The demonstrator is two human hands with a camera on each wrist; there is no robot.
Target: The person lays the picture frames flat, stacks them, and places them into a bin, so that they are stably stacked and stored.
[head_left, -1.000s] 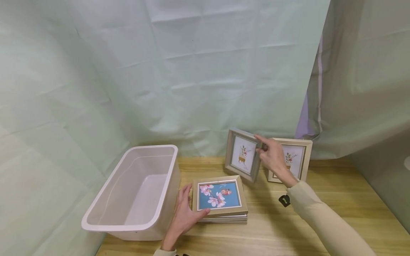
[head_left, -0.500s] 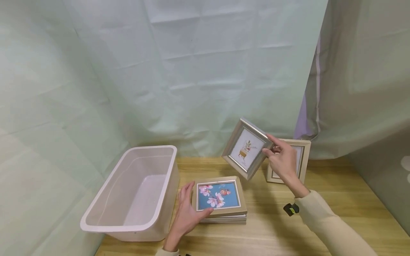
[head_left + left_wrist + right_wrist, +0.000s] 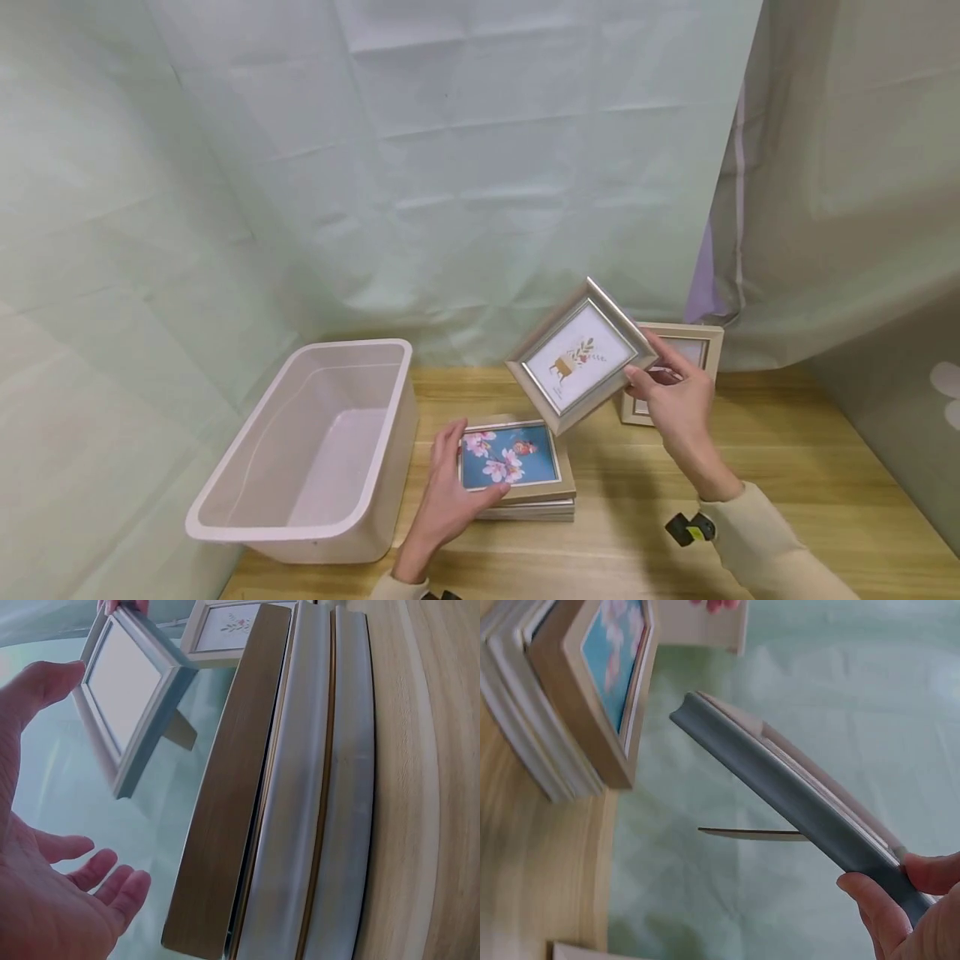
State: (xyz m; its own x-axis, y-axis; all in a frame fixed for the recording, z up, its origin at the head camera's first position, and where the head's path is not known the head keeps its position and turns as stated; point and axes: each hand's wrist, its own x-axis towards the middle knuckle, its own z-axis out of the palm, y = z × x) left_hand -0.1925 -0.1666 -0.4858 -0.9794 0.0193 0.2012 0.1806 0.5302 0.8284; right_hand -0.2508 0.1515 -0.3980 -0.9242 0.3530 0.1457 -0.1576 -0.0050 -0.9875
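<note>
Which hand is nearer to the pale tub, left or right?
Left. The left hand is just right of the tub, beside the stacked frames; the right hand is farther right, holding a picture frame.

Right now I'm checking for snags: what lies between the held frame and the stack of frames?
In the right wrist view, the held frame and stack are apart: bare gap, green backdrop beyond; the frame's stand leg juts rearward.

Pale green sheeting [image 3: 465,167] hangs behind the wooden table [image 3: 802,450].
</note>
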